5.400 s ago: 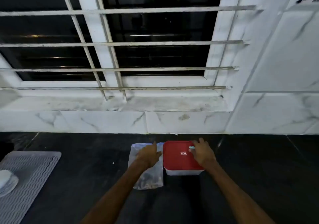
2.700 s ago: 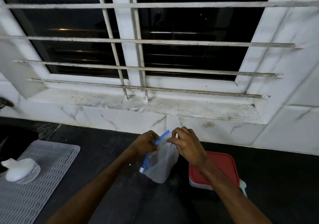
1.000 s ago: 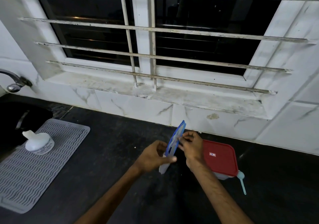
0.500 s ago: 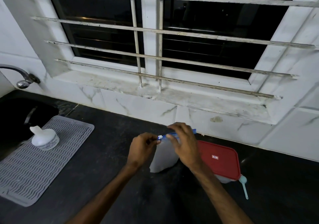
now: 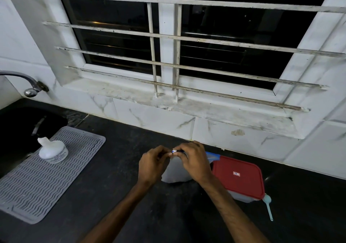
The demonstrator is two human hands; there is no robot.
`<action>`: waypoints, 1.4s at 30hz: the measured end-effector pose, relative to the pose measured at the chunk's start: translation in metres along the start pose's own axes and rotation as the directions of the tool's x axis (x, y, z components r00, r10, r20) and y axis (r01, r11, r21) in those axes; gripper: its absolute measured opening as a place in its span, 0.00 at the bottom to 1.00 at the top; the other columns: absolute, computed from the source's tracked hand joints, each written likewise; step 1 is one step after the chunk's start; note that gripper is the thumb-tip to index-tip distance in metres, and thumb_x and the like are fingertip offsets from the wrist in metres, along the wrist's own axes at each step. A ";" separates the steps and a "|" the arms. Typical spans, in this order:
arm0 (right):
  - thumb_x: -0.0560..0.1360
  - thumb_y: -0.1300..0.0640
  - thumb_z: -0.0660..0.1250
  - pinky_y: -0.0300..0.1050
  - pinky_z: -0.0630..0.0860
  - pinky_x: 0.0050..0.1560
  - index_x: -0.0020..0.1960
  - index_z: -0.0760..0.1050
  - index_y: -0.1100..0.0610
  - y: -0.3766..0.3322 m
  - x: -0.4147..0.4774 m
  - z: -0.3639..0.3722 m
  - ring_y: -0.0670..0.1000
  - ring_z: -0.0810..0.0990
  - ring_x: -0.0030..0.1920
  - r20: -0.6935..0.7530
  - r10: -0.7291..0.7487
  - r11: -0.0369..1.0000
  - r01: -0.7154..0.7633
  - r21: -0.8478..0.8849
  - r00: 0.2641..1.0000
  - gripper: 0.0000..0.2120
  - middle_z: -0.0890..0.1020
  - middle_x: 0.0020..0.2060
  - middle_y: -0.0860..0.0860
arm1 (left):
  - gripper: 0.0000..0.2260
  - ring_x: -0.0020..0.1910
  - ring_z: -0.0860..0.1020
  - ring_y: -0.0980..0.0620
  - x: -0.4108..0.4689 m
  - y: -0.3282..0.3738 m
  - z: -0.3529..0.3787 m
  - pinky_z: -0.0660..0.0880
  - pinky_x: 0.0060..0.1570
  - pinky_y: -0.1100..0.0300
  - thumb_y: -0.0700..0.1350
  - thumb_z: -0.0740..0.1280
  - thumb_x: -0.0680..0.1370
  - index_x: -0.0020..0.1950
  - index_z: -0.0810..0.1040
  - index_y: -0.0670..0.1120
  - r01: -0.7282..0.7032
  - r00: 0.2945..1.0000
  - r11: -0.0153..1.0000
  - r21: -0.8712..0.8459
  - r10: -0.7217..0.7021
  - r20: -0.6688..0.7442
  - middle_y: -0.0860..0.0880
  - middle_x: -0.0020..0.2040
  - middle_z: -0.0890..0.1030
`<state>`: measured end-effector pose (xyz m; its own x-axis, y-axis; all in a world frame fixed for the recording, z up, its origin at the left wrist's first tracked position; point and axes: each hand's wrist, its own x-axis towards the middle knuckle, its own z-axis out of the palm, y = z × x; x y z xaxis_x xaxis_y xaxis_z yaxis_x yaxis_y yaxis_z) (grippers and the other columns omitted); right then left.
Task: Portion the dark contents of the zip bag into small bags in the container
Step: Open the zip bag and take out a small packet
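The thumb and curled fingers of the left hand [image 5: 151, 165] pinch the left end of the top edge of the zip bag [image 5: 175, 172], at a small white piece on the closure. The fingers of the right hand [image 5: 194, 165] are curled over the same edge and clamped on the blue zip strip [image 5: 213, 155], which runs out from under the hand to the right. Both hands meet at the top of the bag. The bag stands upright between the hands with its base on the black countertop [image 5: 112, 196]; its wall appears cloudy and its contents cannot be made out. The container [image 5: 241, 197] sits just to the right of the bag, partly behind the right forearm, with its red lid [image 5: 237, 177] in place. A pale blue scoop [image 5: 268, 206] lies against the near right corner of the container. Well to the left, a grey ridged mat [image 5: 37, 177] carries a small white bottle [image 5: 52, 151], beside a dark sink [image 5: 22, 126] with a metal tap [image 5: 28, 85] above it. A barred window [image 5: 168, 36] and marble sill [image 5: 187, 106] stand behind the countertop.
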<state>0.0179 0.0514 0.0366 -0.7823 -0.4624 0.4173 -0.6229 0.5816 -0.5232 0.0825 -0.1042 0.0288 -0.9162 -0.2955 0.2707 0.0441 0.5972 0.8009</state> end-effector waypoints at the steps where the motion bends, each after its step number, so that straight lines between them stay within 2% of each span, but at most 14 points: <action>1: 0.74 0.51 0.67 0.52 0.72 0.55 0.45 0.81 0.49 0.000 0.001 0.000 0.45 0.80 0.43 0.013 -0.003 1.000 0.003 -0.009 1.000 0.05 0.84 0.40 0.42 | 0.00 0.37 0.81 0.59 0.000 0.001 -0.001 0.79 0.36 0.50 0.50 0.71 0.76 0.45 0.81 0.56 -0.013 1.000 1.000 0.021 0.013 0.002 0.59 0.39 0.83; 4: 0.72 0.51 0.68 0.50 0.71 0.54 0.43 0.81 0.49 -0.002 0.002 -0.004 0.44 0.80 0.42 0.009 0.000 0.999 0.001 -0.042 1.000 0.04 0.83 0.39 0.41 | 0.03 0.38 0.80 0.59 0.000 0.004 -0.003 0.78 0.35 0.56 0.49 0.70 0.77 0.44 0.79 0.56 -0.050 0.999 0.998 0.044 0.050 -0.004 0.60 0.39 0.82; 7: 0.71 0.52 0.69 0.47 0.70 0.52 0.40 0.80 0.48 0.005 -0.002 -0.016 0.44 0.80 0.42 -0.021 0.027 0.996 -0.029 -0.079 0.999 0.02 0.83 0.37 0.41 | 0.06 0.40 0.81 0.58 0.005 -0.002 -0.011 0.79 0.36 0.59 0.45 0.70 0.77 0.44 0.78 0.57 -0.030 0.997 0.998 -0.061 0.026 -0.067 0.59 0.40 0.82; 13: 0.71 0.54 0.73 0.44 0.74 0.44 0.38 0.79 0.48 0.068 -0.033 -0.058 0.45 0.81 0.38 0.033 0.241 0.948 -0.228 -0.225 0.970 0.05 0.82 0.35 0.41 | 0.08 0.41 0.81 0.59 0.017 -0.025 -0.035 0.77 0.39 0.63 0.42 0.69 0.78 0.44 0.78 0.56 0.044 0.972 0.981 -0.188 -0.085 -0.219 0.56 0.40 0.83; 16: 0.73 0.54 0.72 0.40 0.75 0.44 0.41 0.80 0.46 0.073 -0.037 -0.069 0.43 0.82 0.41 0.152 0.301 0.952 -0.288 -0.107 0.941 0.04 0.83 0.38 0.41 | 0.08 0.42 0.81 0.58 0.021 -0.024 -0.035 0.76 0.41 0.67 0.38 0.69 0.78 0.45 0.80 0.51 0.032 0.976 0.968 -0.249 -0.084 -0.203 0.57 0.41 0.82; 22: 0.76 0.53 0.70 0.39 0.77 0.54 0.58 0.81 0.54 0.013 0.001 -0.052 0.44 0.81 0.49 0.178 0.175 0.957 -0.210 0.199 0.968 0.12 0.85 0.50 0.48 | 0.06 0.43 0.82 0.54 0.026 -0.009 -0.024 0.79 0.43 0.63 0.35 0.68 0.77 0.47 0.81 0.46 -0.057 0.997 0.961 -0.271 0.041 -0.064 0.52 0.42 0.83; 25: 0.75 0.46 0.69 0.44 0.74 0.44 0.50 0.81 0.53 -0.003 0.014 -0.039 0.46 0.80 0.42 0.303 0.129 0.980 -0.168 0.105 0.944 0.11 0.83 0.40 0.48 | 0.06 0.41 0.82 0.56 0.030 -0.003 -0.021 0.77 0.41 0.65 0.36 0.69 0.77 0.46 0.81 0.47 -0.067 0.997 0.960 -0.271 0.052 -0.063 0.54 0.41 0.83; 27: 0.74 0.43 0.68 0.45 0.68 0.36 0.40 0.77 0.52 -0.007 0.016 -0.033 0.46 0.74 0.33 0.354 0.142 0.986 -0.164 0.031 0.924 0.13 0.75 0.31 0.46 | 0.05 0.41 0.82 0.54 0.032 -0.001 -0.019 0.78 0.40 0.62 0.38 0.69 0.77 0.46 0.81 0.48 -0.069 0.997 0.962 -0.263 0.055 -0.061 0.54 0.41 0.83; 30: 0.76 0.45 0.66 0.46 0.69 0.35 0.36 0.74 0.53 -0.006 0.016 -0.024 0.46 0.73 0.31 0.310 0.156 0.987 -0.161 -0.011 0.938 0.15 0.74 0.29 0.46 | 0.04 0.45 0.82 0.56 0.025 0.002 -0.014 0.79 0.43 0.59 0.43 0.70 0.78 0.52 0.80 0.50 0.009 0.997 0.962 -0.274 -0.030 -0.072 0.54 0.46 0.83; 32: 0.76 0.46 0.67 0.44 0.70 0.34 0.33 0.74 0.52 -0.004 0.015 -0.020 0.44 0.73 0.29 0.271 0.191 0.980 -0.200 0.006 0.943 0.16 0.74 0.27 0.46 | 0.13 0.49 0.80 0.58 0.011 0.004 -0.004 0.78 0.46 0.61 0.52 0.70 0.77 0.59 0.76 0.51 0.136 0.983 0.959 -0.247 -0.162 -0.087 0.55 0.50 0.81; 35: 0.76 0.49 0.68 0.39 0.63 0.30 0.27 0.67 0.52 -0.007 0.011 -0.011 0.43 0.67 0.25 0.312 0.249 0.958 -0.281 0.061 0.917 0.21 0.69 0.22 0.46 | 0.21 0.48 0.80 0.56 -0.009 0.014 0.016 0.78 0.44 0.60 0.60 0.69 0.75 0.60 0.72 0.49 0.372 0.917 0.876 -0.307 -0.398 -0.025 0.52 0.49 0.80; 37: 0.76 0.54 0.68 0.40 0.64 0.31 0.27 0.70 0.55 -0.006 0.005 -0.005 0.42 0.66 0.26 0.361 0.267 0.936 -0.330 0.125 0.894 0.20 0.70 0.23 0.48 | 0.20 0.46 0.81 0.52 -0.015 0.016 0.029 0.79 0.38 0.60 0.59 0.68 0.76 0.58 0.71 0.46 0.493 0.861 0.771 -0.403 -0.498 0.102 0.48 0.49 0.80; 39: 0.76 0.59 0.67 0.43 0.72 0.36 0.33 0.79 0.59 0.000 -0.002 0.000 0.47 0.76 0.31 0.387 0.287 0.912 -0.373 0.168 0.876 0.13 0.79 0.28 0.52 | 0.17 0.44 0.81 0.49 -0.014 0.015 0.035 0.81 0.37 0.57 0.54 0.69 0.78 0.58 0.71 0.43 0.550 0.828 0.697 -0.460 -0.529 0.189 0.43 0.50 0.80; 42: 0.75 0.60 0.69 0.47 0.78 0.45 0.44 0.84 0.59 0.008 -0.010 0.000 0.53 0.83 0.42 0.384 0.357 0.868 -0.455 0.201 0.851 0.06 0.85 0.38 0.54 | 0.14 0.46 0.83 0.46 -0.013 0.008 0.040 0.82 0.39 0.55 0.46 0.70 0.77 0.58 0.72 0.42 0.560 0.823 0.682 -0.471 -0.525 0.217 0.41 0.51 0.81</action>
<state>0.0207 0.0601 0.0286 -0.8888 -0.4432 -0.1170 -0.1849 0.5803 -0.7931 0.0782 -0.0656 0.0100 -0.8634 -0.3948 -0.3141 -0.2954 -0.1092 0.9491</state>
